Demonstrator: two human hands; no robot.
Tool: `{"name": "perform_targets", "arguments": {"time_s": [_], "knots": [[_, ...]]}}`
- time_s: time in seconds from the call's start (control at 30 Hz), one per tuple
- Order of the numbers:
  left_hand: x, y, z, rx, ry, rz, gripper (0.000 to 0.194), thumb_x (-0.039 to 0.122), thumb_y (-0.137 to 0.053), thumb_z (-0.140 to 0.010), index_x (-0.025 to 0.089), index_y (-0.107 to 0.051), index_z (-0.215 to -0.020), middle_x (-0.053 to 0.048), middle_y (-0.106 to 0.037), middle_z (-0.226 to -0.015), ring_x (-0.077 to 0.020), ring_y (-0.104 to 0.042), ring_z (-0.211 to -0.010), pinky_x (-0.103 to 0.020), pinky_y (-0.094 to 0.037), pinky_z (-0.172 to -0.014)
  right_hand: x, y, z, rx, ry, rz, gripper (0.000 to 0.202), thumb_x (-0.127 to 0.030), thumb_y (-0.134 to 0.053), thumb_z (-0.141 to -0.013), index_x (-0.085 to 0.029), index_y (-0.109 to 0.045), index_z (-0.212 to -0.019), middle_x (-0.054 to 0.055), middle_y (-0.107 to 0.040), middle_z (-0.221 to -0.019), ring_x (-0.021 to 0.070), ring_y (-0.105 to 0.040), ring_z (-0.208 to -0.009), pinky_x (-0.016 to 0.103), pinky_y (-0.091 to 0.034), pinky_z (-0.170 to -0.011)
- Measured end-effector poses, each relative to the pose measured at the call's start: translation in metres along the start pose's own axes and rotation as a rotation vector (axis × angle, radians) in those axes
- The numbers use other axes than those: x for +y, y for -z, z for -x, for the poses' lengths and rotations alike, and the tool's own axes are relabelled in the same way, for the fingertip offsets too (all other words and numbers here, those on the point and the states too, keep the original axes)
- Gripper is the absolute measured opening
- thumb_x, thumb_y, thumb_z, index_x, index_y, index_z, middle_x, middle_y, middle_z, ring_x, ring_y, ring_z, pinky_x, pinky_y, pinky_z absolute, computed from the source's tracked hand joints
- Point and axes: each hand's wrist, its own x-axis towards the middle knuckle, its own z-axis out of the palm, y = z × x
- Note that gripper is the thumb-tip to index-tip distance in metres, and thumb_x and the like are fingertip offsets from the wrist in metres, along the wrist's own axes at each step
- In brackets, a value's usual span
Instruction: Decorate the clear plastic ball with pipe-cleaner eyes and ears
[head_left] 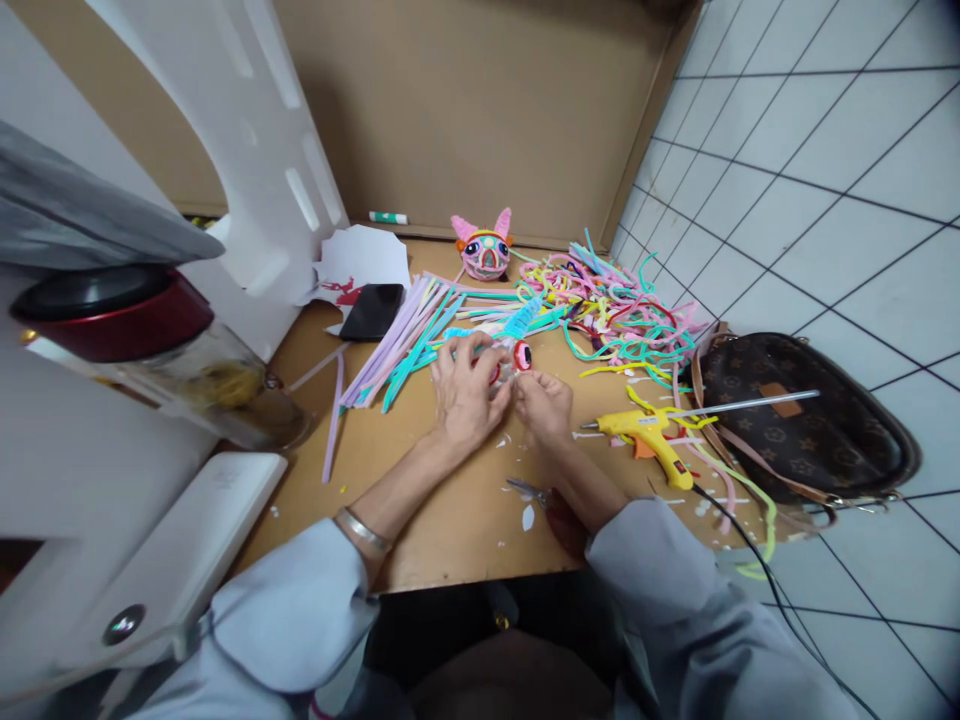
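At the middle of the brown table, my left hand [466, 390] curves its fingers round a small craft piece with blue and red parts, largely covered by the hand. A light-blue fuzzy part [523, 318] sticks out beyond the fingers. One red-rimmed eye [523, 355] with a black centre shows between the hands. My right hand [543, 402] has its fingertips pinched together at the piece's lower right, touching it just under the eye. What exactly lies in that pinch is too small to tell.
Pipe-cleaner bundles [397, 345] and a tangled pile [622, 310] lie beyond the hands, near a pink-eared figure [485, 252]. A phone [372, 312] is left. Scissors [564, 520] lie under my right forearm. A yellow glue gun [649, 440] and brown bag [802, 420] are right; a bottle [255, 385] stands left.
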Motion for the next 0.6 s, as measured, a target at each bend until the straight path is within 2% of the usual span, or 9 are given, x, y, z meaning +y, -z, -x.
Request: {"name": "perform_targets", "arguments": {"time_s": [0.17,0.37,0.5,0.6], "knots": [[-0.001,0.001,-0.001,0.014,0.001,0.026,0.026,0.025,-0.068,-0.083,0.025,-0.067,-0.108,-0.01,-0.058,-0.13,-0.0334,-0.045,-0.119,-0.049,-0.043,-0.096,-0.005,0.003,0.0,-0.09,-0.087,-0.107,0.021,-0.024,-0.061,-0.055,-0.021,-0.042,-0.047,-0.012,-0.039,-0.039,-0.0003,-0.022,-0.033,0.017,-0.013,-0.036],[0.0,0.002,-0.001,0.004,0.015,0.043,0.024,0.027,-0.067,-0.084,0.024,-0.067,-0.108,-0.011,-0.058,-0.131,-0.0335,-0.045,-0.121,-0.049,-0.041,-0.098,-0.008,0.01,-0.003,-0.202,-0.13,-0.098,0.031,-0.029,-0.073,-0.056,-0.021,-0.044,-0.052,-0.012,-0.043,-0.041,-0.0002,-0.027,-0.032,0.016,-0.016,-0.036],[-0.003,0.002,-0.002,0.015,0.039,0.041,0.023,0.029,-0.068,-0.085,0.023,-0.067,-0.107,-0.011,-0.059,-0.129,-0.033,-0.047,-0.119,-0.049,-0.042,-0.098,-0.006,0.016,-0.006,-0.225,-0.1,0.014,0.027,-0.036,-0.074,-0.059,-0.02,-0.053,-0.059,-0.012,-0.043,-0.043,0.0016,-0.028,-0.031,0.019,-0.015,-0.036],[-0.006,0.003,-0.003,0.024,0.042,0.048,0.025,0.029,-0.069,-0.084,0.023,-0.067,-0.108,-0.011,-0.059,-0.128,-0.0329,-0.049,-0.118,-0.049,-0.042,-0.098,-0.002,0.021,-0.009,-0.156,0.032,0.143,0.022,-0.039,-0.065,-0.068,-0.02,-0.056,-0.064,-0.01,-0.045,-0.044,0.0042,-0.029,-0.035,0.021,-0.019,-0.038]]}}
